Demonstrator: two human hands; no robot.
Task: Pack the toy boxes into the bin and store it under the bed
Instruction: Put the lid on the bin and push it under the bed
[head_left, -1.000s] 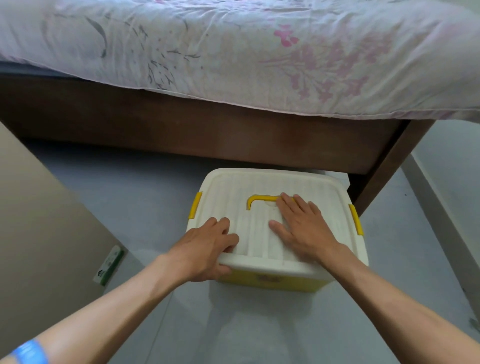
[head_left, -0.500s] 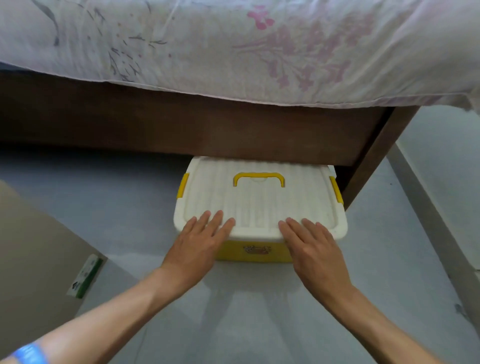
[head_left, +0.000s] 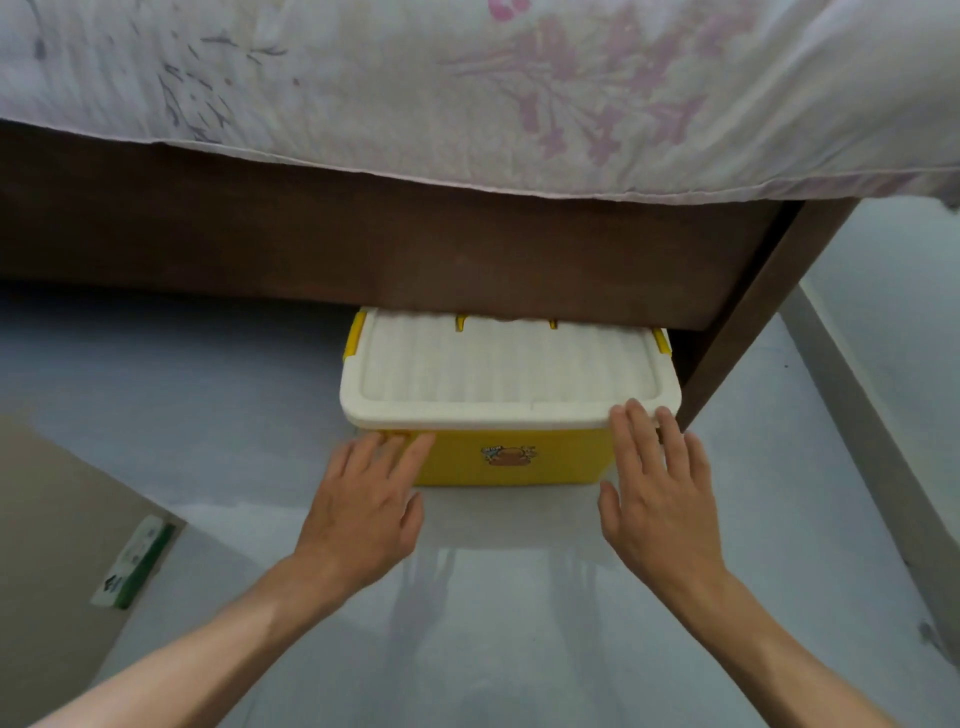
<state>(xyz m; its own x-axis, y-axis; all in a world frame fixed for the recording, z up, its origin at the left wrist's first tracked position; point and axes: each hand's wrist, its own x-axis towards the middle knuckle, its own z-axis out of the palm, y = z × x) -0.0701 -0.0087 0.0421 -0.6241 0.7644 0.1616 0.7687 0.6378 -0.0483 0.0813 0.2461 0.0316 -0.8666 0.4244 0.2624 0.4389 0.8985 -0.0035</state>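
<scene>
- Grey floor (head_left: 208, 395) beside bed (head_left: 467, 260); bin (head_left: 511, 457) had slid halfway under since a second earlier.
- Left hand (head_left: 363, 514) and right hand (head_left: 657, 499) pushed its front, fingers straight, slightly spread.
- Storing nearly done.

Soft, even daylight is filling the scene, neither harsh nor dim. The glossy grey floor (head_left: 509, 613) is mirroring faint reflections of the arms just in front of the yellow bin (head_left: 511, 457). Deep shadow is pooling under the bed frame (head_left: 395, 249) behind the bin. Wide-angle distortion is bowing the frame's edge, and the bedcover (head_left: 467, 88) above is looking slightly soft.
</scene>
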